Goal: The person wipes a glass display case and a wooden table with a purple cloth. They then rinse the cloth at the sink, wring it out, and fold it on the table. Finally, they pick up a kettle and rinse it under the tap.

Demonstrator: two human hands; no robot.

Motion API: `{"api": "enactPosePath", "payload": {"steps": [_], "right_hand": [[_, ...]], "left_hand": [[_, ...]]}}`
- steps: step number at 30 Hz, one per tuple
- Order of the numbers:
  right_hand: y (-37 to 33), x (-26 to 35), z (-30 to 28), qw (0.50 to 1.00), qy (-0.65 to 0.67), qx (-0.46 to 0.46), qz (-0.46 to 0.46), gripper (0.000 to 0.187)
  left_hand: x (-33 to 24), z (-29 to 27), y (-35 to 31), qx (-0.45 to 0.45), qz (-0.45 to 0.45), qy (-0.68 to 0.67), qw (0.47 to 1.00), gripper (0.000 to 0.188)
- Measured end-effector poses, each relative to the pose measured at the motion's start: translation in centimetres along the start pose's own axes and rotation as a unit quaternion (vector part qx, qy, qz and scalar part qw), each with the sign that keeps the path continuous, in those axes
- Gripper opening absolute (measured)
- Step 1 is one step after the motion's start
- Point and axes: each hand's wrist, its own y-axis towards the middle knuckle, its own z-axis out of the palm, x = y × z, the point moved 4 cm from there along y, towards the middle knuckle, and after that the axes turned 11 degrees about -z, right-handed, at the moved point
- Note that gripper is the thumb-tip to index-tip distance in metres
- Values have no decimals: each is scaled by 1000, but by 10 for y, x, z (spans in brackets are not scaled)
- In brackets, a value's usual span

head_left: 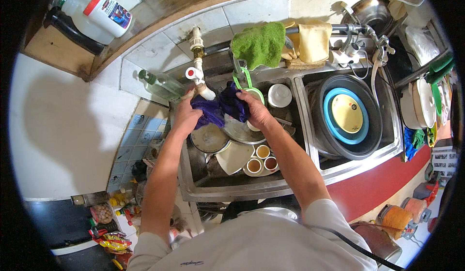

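Both my hands grip a dark purple cloth (pixel 208 112) stretched under the white tap (pixel 207 93) at the sink's left basin. My left hand (pixel 187 113) is closed on its left end, just beside the spout. Its other end is bunched in my right hand (pixel 255 109), whose fingers wrap round it. Below the cloth, dishes fill the basin: a round pan (pixel 209 138), a white angular plate (pixel 234 157) and small cups (pixel 254 165) with brownish liquid. A green strainer (pixel 254 95) and a white round container (pixel 279 96) lie beyond my right hand.
A black tub (pixel 320 121) with a blue basin (pixel 331 122) and yellow bowl (pixel 347 113) occupies the right basin. Along the wall pipe hang a green cloth (pixel 260 43) and a pale yellow cloth (pixel 315 42). A green bottle (pixel 162 84) stands left of the tap.
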Motion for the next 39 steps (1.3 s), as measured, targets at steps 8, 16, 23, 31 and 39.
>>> {"api": "enactPosePath", "payload": {"steps": [8, 16, 23, 31, 39], "right_hand": [[22, -38, -2, 993, 108, 8, 43, 47], [24, -44, 8, 999, 21, -33, 27, 37], [18, -42, 13, 986, -127, -25, -105, 46], [11, -42, 14, 984, -119, -47, -122, 47], [23, 0, -8, 983, 35, -125, -132, 25]], "left_hand": [[8, -7, -42, 178, -80, -434, 880, 40], [45, 13, -25, 151, -87, -712, 680, 29], [39, 30, -19, 78, -198, -367, 906, 21], [44, 56, -6, 96, -215, -477, 847, 20], [108, 37, -21, 125, -291, -517, 795, 16]]}}
